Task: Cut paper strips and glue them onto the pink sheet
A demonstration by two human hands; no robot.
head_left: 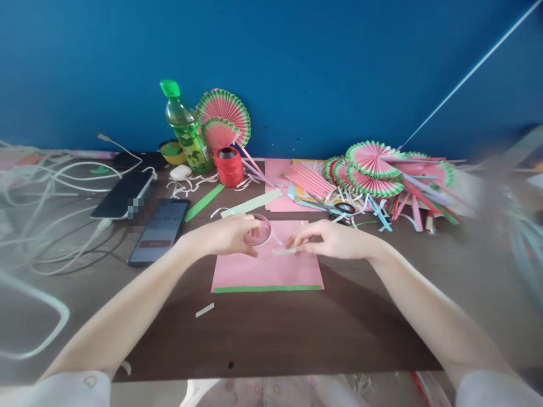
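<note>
nearest us, we list the brown surface (271, 339), its front edge facing the wearer, with a dark round spot (231, 365) by that edge. beyond it, a small whitish paper scrap (205, 310), lying loose. next, one pink sheet (267, 274), flat on the surface, a green strip (267, 289) along its near edge. over the sheet we record two hands: the left hand (229, 234), fingers closed around the side of a clear tape roll (263, 232), thumb pointing below it; the right hand (333, 239), thumb and fingertips pinched on a short pale strip (283, 251), somewhat blurred, so that we cannot tell its material. to the left, one dark phone (160, 229), lying flat, and behind it a black device (123, 195) with a white cable (102, 227) plugged in. past the sheet, a pale green strip (252, 203) and a brighter green paper strip (205, 202); to the right, scissors (343, 208) among paper trimmings. farther, a second pink sheet (274, 200), a pleated pink piece (309, 178) and a heap of pink and green fans (375, 165). on the far left we enter a red spool (229, 172), standing upright, a green-capped bottle (186, 133), and two upright pleated fans (224, 110) before the blue wall (271, 68).
</note>
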